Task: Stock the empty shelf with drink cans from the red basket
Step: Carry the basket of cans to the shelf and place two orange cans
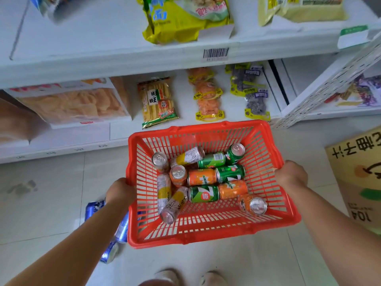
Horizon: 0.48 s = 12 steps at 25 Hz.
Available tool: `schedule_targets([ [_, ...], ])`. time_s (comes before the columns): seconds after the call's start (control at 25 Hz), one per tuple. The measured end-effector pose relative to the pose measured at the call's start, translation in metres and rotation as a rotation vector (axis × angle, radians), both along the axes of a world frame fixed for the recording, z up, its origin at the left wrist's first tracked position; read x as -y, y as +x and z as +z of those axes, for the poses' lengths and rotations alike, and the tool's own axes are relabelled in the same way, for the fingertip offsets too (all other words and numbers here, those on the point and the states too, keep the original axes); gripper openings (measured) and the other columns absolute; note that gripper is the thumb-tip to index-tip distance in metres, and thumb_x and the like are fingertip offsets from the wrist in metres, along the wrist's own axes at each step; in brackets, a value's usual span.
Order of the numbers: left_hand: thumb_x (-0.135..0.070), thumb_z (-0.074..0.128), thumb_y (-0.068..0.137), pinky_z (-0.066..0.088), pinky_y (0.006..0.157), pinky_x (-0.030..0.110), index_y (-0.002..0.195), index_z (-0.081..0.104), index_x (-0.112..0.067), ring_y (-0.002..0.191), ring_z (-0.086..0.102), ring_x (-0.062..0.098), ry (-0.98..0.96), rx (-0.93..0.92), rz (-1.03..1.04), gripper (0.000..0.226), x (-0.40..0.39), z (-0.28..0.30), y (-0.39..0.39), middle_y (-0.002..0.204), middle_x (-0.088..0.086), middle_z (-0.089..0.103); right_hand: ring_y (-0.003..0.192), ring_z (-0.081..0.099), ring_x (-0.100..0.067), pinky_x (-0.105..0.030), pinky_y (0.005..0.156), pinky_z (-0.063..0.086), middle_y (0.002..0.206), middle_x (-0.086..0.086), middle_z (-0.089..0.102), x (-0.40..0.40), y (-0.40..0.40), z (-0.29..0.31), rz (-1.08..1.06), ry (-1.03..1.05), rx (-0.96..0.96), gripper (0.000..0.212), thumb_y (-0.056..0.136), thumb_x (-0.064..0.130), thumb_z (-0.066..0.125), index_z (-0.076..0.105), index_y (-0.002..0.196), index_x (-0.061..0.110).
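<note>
Gripping the basket (208, 238) rim with left hand (120, 191) and right hand (291, 175); every can (203, 177) inside, nothing shelved.

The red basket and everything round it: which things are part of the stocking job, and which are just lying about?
Part of the job:
red plastic basket
green, orange and yellow drink cans in it
left hand and right hand, gripping its rims

Lying about:
blue cans on the floor
brown cardboard box
snack packets on the white shelves
</note>
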<state>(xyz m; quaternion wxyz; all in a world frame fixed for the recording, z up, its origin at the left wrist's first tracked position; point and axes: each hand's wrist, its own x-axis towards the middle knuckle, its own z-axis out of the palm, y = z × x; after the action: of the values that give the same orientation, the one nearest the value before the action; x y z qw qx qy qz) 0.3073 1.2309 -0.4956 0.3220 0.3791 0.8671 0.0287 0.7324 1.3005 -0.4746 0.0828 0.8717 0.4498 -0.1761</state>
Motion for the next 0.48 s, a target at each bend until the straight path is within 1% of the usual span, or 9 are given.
schedule_targets([
  [0.16, -0.019, 0.053, 0.084, 0.048, 0.066, 0.033, 0.097, 0.063, -0.006, 0.073, 0.061, 0.032, -0.022, -0.001, -0.026, 0.021, 0.001, 0.005, -0.003, 0.087, 0.014, 0.068, 0.102, 0.062, -0.038, -0.036, 0.081, 0.048, 0.11, -0.024, 0.065, 0.006, -0.001, 0.001, -0.002, -0.033, -0.043, 0.028, 0.089, 0.021, 0.059, 0.062, 0.107, -0.001],
  [0.24, -0.019, 0.051, 0.086, 0.05, 0.068, 0.035, 0.099, 0.062, -0.006, 0.076, 0.062, 0.033, -0.038, -0.012, -0.035, 0.022, 0.001, 0.008, -0.003, 0.091, 0.015, 0.068, 0.1, 0.062, -0.038, -0.037, 0.08, 0.048, 0.109, -0.024, 0.066, 0.011, -0.002, 0.0, -0.011, -0.04, -0.065, 0.026, 0.089, 0.019, 0.058, 0.062, 0.107, 0.0],
  [0.32, -0.016, 0.05, 0.086, 0.052, 0.074, 0.039, 0.102, 0.058, -0.004, 0.084, 0.062, 0.037, -0.035, -0.022, -0.032, 0.021, 0.002, 0.011, 0.0, 0.099, 0.018, 0.067, 0.101, 0.061, -0.04, -0.039, 0.082, 0.048, 0.111, -0.026, 0.064, 0.012, -0.008, 0.002, -0.039, -0.004, -0.061, 0.025, 0.087, 0.013, 0.058, 0.06, 0.108, -0.002],
  [0.36, -0.014, 0.05, 0.086, 0.051, 0.076, 0.041, 0.106, 0.054, -0.004, 0.088, 0.061, 0.038, -0.013, -0.024, -0.015, 0.023, 0.003, 0.012, 0.002, 0.106, 0.019, 0.064, 0.105, 0.057, -0.041, -0.041, 0.086, 0.046, 0.114, -0.027, 0.061, 0.013, -0.013, 0.001, -0.041, 0.069, -0.034, 0.029, 0.085, 0.008, 0.058, 0.057, 0.111, -0.003],
  [0.4, -0.011, 0.05, 0.086, 0.05, 0.078, 0.044, 0.114, 0.048, -0.004, 0.094, 0.059, 0.039, 0.037, -0.048, -0.006, 0.029, 0.005, 0.013, 0.005, 0.114, 0.02, 0.059, 0.11, 0.052, -0.042, -0.043, 0.092, 0.043, 0.118, -0.027, 0.056, 0.014, -0.019, -0.001, 0.003, 0.184, 0.012, 0.036, 0.081, 0.003, 0.058, 0.053, 0.116, -0.004],
  [0.44, -0.007, 0.051, 0.084, 0.049, 0.082, 0.047, 0.123, 0.042, -0.005, 0.101, 0.055, 0.04, 0.152, -0.103, -0.051, 0.04, 0.008, 0.012, 0.008, 0.121, 0.02, 0.051, 0.114, 0.047, -0.041, -0.045, 0.096, 0.037, 0.121, -0.025, 0.053, 0.015, -0.029, -0.004, 0.108, 0.311, 0.058, 0.046, 0.075, 0.0, 0.059, 0.051, 0.12, -0.003],
  [0.48, 0.0, 0.053, 0.081, 0.047, 0.086, 0.049, 0.129, 0.038, -0.006, 0.107, 0.05, 0.04, 0.313, -0.179, -0.184, 0.051, 0.01, 0.014, 0.013, 0.126, 0.02, 0.045, 0.116, 0.044, -0.039, -0.046, 0.097, 0.034, 0.122, -0.022, 0.052, 0.017, -0.041, -0.008, 0.272, 0.401, 0.088, 0.053, 0.071, -0.002, 0.06, 0.05, 0.123, 0.0],
])
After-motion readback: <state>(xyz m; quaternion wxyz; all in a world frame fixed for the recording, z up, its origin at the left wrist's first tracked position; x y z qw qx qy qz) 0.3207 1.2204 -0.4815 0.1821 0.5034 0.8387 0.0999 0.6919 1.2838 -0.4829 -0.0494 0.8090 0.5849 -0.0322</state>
